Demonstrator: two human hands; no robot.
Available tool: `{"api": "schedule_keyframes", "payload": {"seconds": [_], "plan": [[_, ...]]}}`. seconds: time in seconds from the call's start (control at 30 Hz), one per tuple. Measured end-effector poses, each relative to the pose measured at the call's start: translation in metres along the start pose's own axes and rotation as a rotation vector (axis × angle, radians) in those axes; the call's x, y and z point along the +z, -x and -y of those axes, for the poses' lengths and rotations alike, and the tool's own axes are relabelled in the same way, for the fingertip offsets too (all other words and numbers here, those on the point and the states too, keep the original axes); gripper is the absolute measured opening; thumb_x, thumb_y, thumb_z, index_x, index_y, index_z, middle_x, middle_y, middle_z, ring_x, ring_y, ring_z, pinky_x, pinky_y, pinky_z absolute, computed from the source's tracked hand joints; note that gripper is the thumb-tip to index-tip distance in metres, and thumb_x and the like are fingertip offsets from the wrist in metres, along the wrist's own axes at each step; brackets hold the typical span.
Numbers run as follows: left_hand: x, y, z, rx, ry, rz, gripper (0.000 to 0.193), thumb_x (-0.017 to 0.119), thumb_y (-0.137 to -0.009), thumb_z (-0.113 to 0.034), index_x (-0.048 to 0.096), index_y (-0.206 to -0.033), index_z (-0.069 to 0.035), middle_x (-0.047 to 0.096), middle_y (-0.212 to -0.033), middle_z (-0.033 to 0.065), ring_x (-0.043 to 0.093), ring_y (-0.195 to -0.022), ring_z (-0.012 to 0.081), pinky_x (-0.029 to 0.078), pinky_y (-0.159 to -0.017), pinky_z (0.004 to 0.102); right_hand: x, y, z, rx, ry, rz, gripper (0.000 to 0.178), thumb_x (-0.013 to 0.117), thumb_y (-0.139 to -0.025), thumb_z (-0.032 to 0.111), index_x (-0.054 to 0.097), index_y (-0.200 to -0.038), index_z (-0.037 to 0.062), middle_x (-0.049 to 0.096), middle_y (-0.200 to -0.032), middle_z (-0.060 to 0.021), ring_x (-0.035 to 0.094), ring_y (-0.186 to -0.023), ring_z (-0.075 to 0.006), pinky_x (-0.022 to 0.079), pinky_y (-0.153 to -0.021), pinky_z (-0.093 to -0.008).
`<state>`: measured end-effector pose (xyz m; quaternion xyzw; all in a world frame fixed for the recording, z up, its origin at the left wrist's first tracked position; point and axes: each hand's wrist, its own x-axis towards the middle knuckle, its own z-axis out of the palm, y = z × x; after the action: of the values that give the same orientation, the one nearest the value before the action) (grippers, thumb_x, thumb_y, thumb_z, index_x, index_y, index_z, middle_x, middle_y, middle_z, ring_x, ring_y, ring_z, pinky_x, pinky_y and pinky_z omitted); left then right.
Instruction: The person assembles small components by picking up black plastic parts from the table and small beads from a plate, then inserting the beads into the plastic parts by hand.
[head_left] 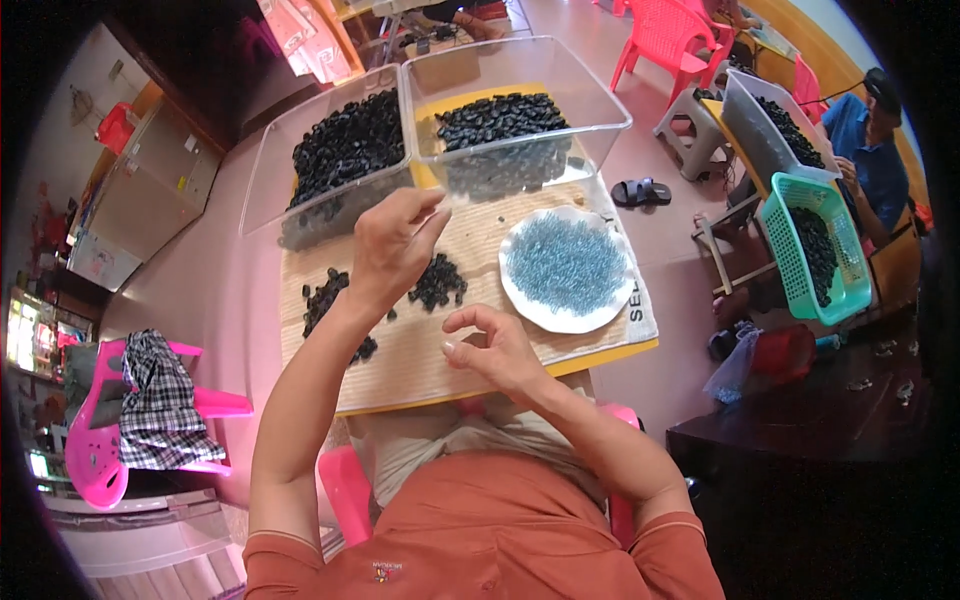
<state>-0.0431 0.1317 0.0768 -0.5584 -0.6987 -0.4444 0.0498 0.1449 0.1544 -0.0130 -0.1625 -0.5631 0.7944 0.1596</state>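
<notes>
Counter [420, 378]: clear bins [600, 132] lined far edge | plate [570, 323] held blue beads [565, 262] near right edge | black pieces [437, 283] lay left of plate | left hand [388, 245]: fingers curled, contents unclear | right hand [500, 352]: fingers stood half open

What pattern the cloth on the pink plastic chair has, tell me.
The cloth is checked black and white, clearest in head view.
</notes>
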Motion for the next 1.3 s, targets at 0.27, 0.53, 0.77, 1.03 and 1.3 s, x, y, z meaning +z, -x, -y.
{"api": "schedule_keyframes", "payload": {"seconds": [0.27, 0.53, 0.77, 1.03, 1.3], "plan": [[-0.069, 0.098, 0.054, -0.04, -0.264, 0.107, 0.02, 0.077, -0.081, -0.01, 0.072, -0.099, -0.003, 0.072, -0.097, 0.0152, 0.068, -0.093, 0.0343, 0.054, -0.083, 0.041, 0.007, 0.006, 0.002, 0.128, 0.014, 0.0, 0.02, 0.072, -0.091, 0.004, 0.064, -0.109, 0.0018, 0.067, -0.095, -0.0027, 0.065, -0.079, -0.009, 0.053, -0.071, -0.0243], [-0.08, 0.128, 0.067, 0.026, -0.256, 0.167, 0.023, 0.078, -0.079, -0.009, 0.07, -0.1, -0.004, 0.07, -0.1, 0.0112, 0.064, -0.1, 0.0309, 0.053, -0.086, 0.0399, 0.018, 0.011, -0.005, 0.164, -0.052, 0.001, 0.017, 0.073, -0.092, 0.009, 0.065, -0.105, 0.0022, 0.067, -0.095, -0.0036, 0.067, -0.077, -0.0109, 0.053, -0.069, -0.0246], [-0.089, 0.147, 0.054, 0.071, -0.339, 0.204, 0.021, 0.077, -0.078, -0.008, 0.069, -0.097, -0.006, 0.069, -0.098, 0.0083, 0.063, -0.1, 0.0292, 0.053, -0.086, 0.0392, 0.012, 0.007, -0.01, 0.108, -0.044, 0.016, 0.015, 0.074, -0.091, 0.01, 0.066, -0.103, 0.0028, 0.068, -0.089, -0.0032, 0.067, -0.075, -0.0108, 0.054, -0.067, -0.0242], [-0.081, 0.171, 0.05, 0.144, -0.415, 0.214, 0.015, 0.075, -0.078, -0.006, 0.069, -0.092, -0.006, 0.067, -0.095, 0.006, 0.062, -0.096, 0.0264, 0.053, -0.085, 0.0365, 0.015, 0.007, -0.013, 0.126, -0.054, 0.023, 0.013, 0.073, -0.092, 0.009, 0.065, -0.101, 0.0024, 0.068, -0.087, -0.0033, 0.067, -0.074, -0.0111, 0.054, -0.067, -0.0243], [-0.08, 0.17, 0.057, 0.139, -0.455, 0.247, 0.014, 0.071, -0.08, -0.008, 0.068, -0.093, -0.005, 0.065, -0.096, 0.0084, 0.06, -0.094, 0.0277, 0.052, -0.084, 0.0377, 0.014, 0.006, -0.016, 0.133, -0.016, 0.028, 0.012, 0.072, -0.093, 0.009, 0.065, -0.101, 0.0028, 0.068, -0.086, -0.0029, 0.067, -0.074, -0.0107, 0.054, -0.066, -0.023]]}}
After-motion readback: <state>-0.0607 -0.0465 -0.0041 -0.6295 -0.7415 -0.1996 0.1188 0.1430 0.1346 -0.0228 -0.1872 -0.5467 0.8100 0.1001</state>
